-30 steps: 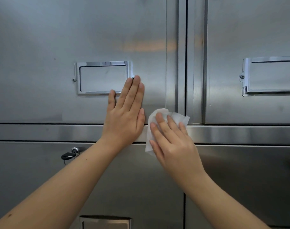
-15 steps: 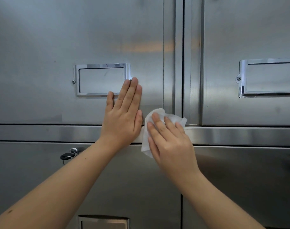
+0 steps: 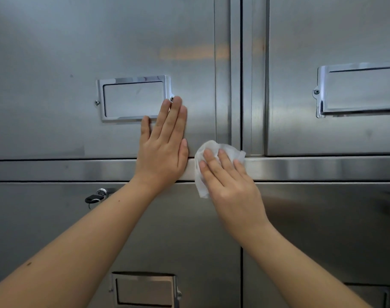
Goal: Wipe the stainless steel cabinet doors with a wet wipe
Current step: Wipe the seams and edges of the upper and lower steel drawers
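Brushed stainless steel cabinet doors fill the view; the upper left door (image 3: 56,63) and upper right door (image 3: 334,36) meet at a dark vertical gap. My left hand (image 3: 163,147) lies flat on the upper left door with straight fingers, its fingertips at the lower right corner of a chrome label frame (image 3: 134,98). My right hand (image 3: 229,185) presses a crumpled white wet wipe (image 3: 214,150) with straight fingers against the horizontal steel rail (image 3: 78,170) and the bottom corner of the upper left door. Part of the wipe is hidden under the palm.
A black-headed key (image 3: 94,198) sits in a lock on the lower left door (image 3: 45,218). A second label frame (image 3: 358,90) is on the upper right door, and another frame (image 3: 144,290) shows on the lower left door at the bottom edge.
My right hand and the wipe have slid slightly left along the rail, closer to my left hand. My left hand stays flat in the same spot on the door.
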